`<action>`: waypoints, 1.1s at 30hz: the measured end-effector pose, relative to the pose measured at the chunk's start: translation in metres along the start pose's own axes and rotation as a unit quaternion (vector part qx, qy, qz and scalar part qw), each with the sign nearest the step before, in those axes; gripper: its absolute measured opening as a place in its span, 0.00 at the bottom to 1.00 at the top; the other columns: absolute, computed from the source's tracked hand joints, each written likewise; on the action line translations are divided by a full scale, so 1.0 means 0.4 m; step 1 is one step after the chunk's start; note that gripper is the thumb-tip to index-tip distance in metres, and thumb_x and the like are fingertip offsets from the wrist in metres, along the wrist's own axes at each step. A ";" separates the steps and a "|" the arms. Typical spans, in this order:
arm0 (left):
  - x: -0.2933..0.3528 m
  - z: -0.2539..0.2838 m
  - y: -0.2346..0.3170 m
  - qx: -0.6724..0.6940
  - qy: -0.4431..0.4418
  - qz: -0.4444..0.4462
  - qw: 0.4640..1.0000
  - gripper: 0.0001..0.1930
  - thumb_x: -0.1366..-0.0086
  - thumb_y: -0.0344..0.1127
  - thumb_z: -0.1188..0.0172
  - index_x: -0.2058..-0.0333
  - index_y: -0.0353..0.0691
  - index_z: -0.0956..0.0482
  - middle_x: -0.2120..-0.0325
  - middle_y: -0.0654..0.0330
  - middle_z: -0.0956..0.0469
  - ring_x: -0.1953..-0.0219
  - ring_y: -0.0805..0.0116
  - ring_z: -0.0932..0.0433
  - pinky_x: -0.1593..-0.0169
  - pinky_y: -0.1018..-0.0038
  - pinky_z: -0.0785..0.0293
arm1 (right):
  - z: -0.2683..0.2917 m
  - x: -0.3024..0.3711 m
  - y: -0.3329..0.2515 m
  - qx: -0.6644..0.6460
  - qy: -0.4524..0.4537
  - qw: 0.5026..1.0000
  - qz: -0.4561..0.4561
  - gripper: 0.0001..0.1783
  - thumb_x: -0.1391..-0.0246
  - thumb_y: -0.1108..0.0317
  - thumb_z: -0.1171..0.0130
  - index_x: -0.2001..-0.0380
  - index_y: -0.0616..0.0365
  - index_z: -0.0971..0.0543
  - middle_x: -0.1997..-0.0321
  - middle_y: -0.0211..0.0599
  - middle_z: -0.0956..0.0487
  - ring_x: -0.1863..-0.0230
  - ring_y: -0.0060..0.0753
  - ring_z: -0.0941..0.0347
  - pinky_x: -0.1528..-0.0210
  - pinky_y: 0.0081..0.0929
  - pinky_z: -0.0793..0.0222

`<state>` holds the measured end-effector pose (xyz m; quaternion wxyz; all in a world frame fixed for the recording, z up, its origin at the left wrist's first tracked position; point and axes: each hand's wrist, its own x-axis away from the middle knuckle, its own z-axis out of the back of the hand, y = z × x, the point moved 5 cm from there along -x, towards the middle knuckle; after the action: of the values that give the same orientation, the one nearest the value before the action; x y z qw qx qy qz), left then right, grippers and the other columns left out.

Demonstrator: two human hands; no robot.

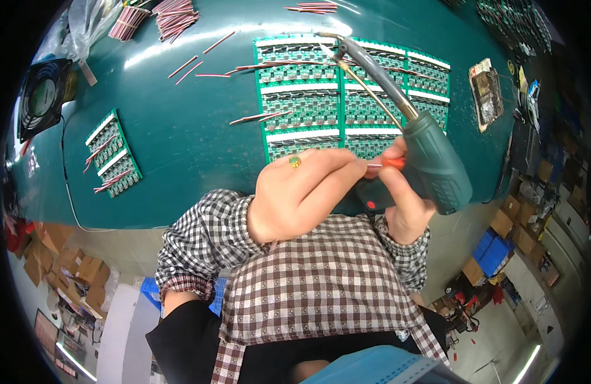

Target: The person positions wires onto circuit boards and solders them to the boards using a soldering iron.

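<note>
My right hand (403, 198) is closed around the grip of a dark green soldering gun (439, 163), its thumb and finger at the red trigger (393, 162). The gun's metal tube and bent tip (334, 54) reach over a large panel of green circuit boards (300, 98). My left hand (311, 192), wearing a ring, is pinched closed beside the trigger. A short red-and-white wire (374, 166) shows at its fingertips; the rest is hidden. Red and black wires (270, 66) lie across the panel's rows, some sticking out past its left edge.
A smaller board strip (114, 153) with wires lies at left, near a black fan (45, 99). Loose wires (194, 70) and wire bundles (175, 18) lie at the back. A worn, stained block (486, 95) sits right of the panel. More boards (514, 24) are at far right.
</note>
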<state>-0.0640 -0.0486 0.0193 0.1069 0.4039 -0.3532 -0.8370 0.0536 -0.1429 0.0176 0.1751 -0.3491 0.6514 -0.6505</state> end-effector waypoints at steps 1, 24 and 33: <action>-0.001 0.002 0.003 0.003 0.000 -0.002 1.000 0.14 0.59 0.16 0.39 0.70 0.31 0.23 0.73 0.54 0.23 0.74 0.64 0.22 0.73 0.77 0.24 | -0.001 -0.005 0.002 0.002 0.003 1.000 0.002 0.22 0.57 0.82 0.44 0.55 0.68 0.32 0.65 0.42 0.27 0.69 0.35 0.25 0.65 0.29 0.25; -0.028 0.074 -0.176 -0.079 -0.151 0.282 0.944 0.02 0.51 0.27 0.44 0.76 0.37 0.27 0.77 0.56 0.27 0.75 0.58 0.26 0.72 0.68 0.29 | 0.109 0.047 0.027 -0.021 0.020 0.999 0.022 0.32 0.50 0.53 0.43 0.52 0.71 0.35 0.61 0.47 0.28 0.62 0.44 0.25 0.61 0.36 0.23; -0.021 0.055 -0.201 -0.075 -0.171 0.319 0.929 0.03 0.52 0.28 0.43 0.78 0.38 0.28 0.78 0.56 0.27 0.76 0.58 0.25 0.72 0.67 0.30 | 0.134 0.091 0.086 -0.082 0.041 0.990 -0.105 0.30 0.49 0.54 0.44 0.54 0.72 0.34 0.65 0.45 0.27 0.63 0.43 0.25 0.66 0.33 0.22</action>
<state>-0.0665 0.0249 -0.0211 0.3363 0.1113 -0.4129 -0.8391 0.0571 -0.2100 -0.0123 0.0499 -0.4022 0.6685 -0.6236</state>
